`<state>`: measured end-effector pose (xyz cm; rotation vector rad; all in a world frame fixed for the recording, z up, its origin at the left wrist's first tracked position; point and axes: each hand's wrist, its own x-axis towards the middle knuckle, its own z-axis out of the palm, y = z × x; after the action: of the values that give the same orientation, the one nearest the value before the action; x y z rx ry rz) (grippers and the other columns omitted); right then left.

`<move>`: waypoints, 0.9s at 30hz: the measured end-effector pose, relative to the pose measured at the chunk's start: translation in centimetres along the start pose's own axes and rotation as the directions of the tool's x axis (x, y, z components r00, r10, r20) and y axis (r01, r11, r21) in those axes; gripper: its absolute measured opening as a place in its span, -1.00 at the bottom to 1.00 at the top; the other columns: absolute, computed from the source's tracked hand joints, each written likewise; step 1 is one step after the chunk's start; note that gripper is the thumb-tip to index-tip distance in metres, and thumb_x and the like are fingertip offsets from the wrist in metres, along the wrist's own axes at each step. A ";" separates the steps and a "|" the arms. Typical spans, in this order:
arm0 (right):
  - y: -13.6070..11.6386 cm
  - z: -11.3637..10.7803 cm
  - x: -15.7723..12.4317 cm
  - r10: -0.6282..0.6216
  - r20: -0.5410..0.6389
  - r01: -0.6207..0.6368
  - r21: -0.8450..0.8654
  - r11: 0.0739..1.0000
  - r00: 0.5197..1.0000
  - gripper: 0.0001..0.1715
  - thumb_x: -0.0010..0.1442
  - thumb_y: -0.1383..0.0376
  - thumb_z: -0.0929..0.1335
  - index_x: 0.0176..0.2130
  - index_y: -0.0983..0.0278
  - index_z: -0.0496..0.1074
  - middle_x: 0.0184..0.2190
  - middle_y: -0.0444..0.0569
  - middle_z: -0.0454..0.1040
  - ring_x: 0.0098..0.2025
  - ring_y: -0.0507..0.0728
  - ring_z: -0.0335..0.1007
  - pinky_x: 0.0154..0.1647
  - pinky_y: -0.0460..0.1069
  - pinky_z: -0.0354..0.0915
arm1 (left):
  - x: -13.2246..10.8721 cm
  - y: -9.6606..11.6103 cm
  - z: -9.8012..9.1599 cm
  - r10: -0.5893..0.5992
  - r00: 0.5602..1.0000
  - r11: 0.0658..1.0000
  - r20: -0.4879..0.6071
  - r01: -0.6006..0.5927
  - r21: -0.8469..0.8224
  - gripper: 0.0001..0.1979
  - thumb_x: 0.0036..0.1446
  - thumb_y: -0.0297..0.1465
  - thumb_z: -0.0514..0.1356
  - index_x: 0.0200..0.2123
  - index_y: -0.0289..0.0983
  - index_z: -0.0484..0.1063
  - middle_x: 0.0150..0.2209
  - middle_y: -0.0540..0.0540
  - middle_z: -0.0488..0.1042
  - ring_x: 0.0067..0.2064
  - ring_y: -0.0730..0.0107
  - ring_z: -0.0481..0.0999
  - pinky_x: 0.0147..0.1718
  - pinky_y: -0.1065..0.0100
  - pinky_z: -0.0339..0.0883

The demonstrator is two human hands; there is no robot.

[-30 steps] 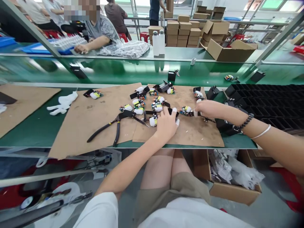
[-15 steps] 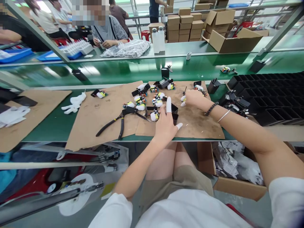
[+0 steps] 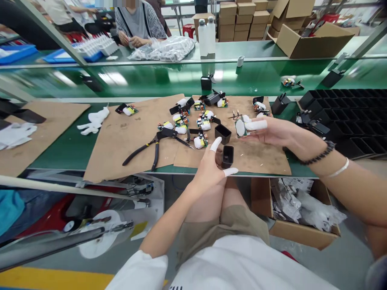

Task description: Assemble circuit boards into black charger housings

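My left hand (image 3: 211, 167), with white finger cots, holds a small black plastic housing (image 3: 227, 156) above the front edge of the brown cardboard sheet (image 3: 127, 137). My right hand (image 3: 273, 129) is lifted over the cardboard and pinches a small circuit board with a white part (image 3: 241, 127) between thumb and fingers. A second black housing (image 3: 223, 133) lies open on the cardboard between both hands. Several more small circuit boards (image 3: 202, 123) lie scattered just beyond.
Black-handled pliers (image 3: 151, 147) lie left of the boards. A white glove (image 3: 93, 121) rests on the green bench. Black trays (image 3: 347, 117) stand at right. A cardboard box of bagged parts (image 3: 299, 213) sits under the bench. A person (image 3: 137, 22) works across the conveyor.
My left hand has picked up a black housing and drawn it toward me. My right hand has lifted a circuit board from the far cardboard and brought it nearer.
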<state>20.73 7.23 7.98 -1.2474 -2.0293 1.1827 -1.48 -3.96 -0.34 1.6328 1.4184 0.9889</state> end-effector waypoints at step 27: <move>-1.5 8.2 -12.9 -0.231 -0.411 0.356 0.259 0.898 0.882 -0.46 -0.02 0.08 0.65 -0.02 -0.07 0.63 0.14 -0.09 0.64 0.29 0.41 0.50 0.32 0.34 0.47 | -3.3 6.0 -1.7 0.444 0.892 0.889 0.085 -0.427 -0.165 -0.44 0.11 -0.48 0.40 0.20 -0.15 0.50 -0.04 -0.09 0.47 -0.31 0.49 0.44 -0.39 0.43 0.46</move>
<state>20.02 -7.93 5.60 -0.8755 -1.5937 0.9946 -0.76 -7.80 5.56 1.9109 0.8893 1.1872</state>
